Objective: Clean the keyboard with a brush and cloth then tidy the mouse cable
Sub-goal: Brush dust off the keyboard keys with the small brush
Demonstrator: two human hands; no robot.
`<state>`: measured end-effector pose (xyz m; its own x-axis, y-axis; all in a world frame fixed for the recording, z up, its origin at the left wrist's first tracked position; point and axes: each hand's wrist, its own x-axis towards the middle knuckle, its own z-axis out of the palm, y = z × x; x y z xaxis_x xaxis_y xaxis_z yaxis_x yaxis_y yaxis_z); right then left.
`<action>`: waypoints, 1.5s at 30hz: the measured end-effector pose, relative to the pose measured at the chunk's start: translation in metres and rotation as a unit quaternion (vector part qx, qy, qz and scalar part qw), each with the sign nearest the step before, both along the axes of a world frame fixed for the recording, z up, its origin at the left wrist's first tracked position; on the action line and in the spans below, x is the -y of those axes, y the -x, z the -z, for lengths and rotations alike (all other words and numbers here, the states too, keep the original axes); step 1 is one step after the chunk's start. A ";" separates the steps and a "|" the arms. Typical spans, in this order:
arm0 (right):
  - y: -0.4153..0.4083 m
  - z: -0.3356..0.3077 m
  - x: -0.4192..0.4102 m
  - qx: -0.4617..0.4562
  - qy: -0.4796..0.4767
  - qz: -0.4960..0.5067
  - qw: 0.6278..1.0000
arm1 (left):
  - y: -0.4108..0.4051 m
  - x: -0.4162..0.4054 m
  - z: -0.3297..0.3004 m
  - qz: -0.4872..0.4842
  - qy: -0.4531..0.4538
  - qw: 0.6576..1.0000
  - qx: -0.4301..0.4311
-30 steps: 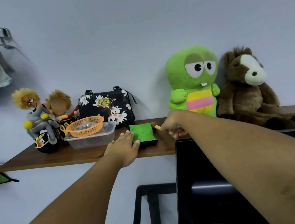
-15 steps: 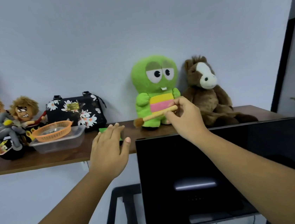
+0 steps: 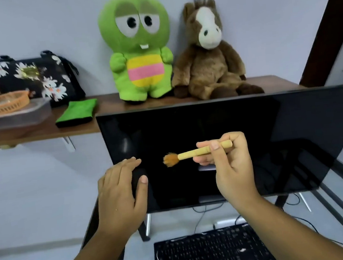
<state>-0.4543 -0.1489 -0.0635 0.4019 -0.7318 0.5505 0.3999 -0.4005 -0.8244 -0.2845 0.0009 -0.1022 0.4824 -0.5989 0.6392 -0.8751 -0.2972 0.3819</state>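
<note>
Right hand [image 3: 230,166] gripping brush [image 3: 196,153] before monitor [image 3: 273,129], left hand [image 3: 120,195] empty, keyboard [image 3: 212,253] below

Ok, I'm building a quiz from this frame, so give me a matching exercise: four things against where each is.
Things:
1. brush
2. green cloth
3. keyboard
4. orange basket

Places:
A. on the clear plastic container
B. in the right hand
C. lying on the shelf, beside the monitor's top corner
D. at the bottom of the view, below the monitor

Pairs: 1-B, 2-C, 3-D, 4-A
</note>
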 end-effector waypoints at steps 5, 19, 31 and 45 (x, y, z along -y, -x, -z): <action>0.032 0.050 0.011 -0.038 -0.082 -0.016 0.996 | 0.036 0.006 0.062 -0.064 -0.048 0.993 -0.082; 0.050 0.188 0.010 -0.203 -0.232 0.022 0.951 | 0.068 -0.015 0.193 -0.110 -0.275 0.929 -0.223; -0.010 0.248 -0.060 -0.302 -0.134 -0.031 0.943 | 0.037 -0.036 0.248 -0.082 -0.379 0.860 -0.332; -0.025 0.270 -0.075 -0.338 -0.017 -0.010 0.941 | 0.035 -0.041 0.268 -0.046 -0.421 0.855 -0.300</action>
<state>-0.4297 -0.0742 -0.3337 0.6659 -0.7327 0.1408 -0.2132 -0.3677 -0.9052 -0.3199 0.0420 -0.3698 0.6427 -0.6661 -0.3784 -0.5539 -0.7453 0.3711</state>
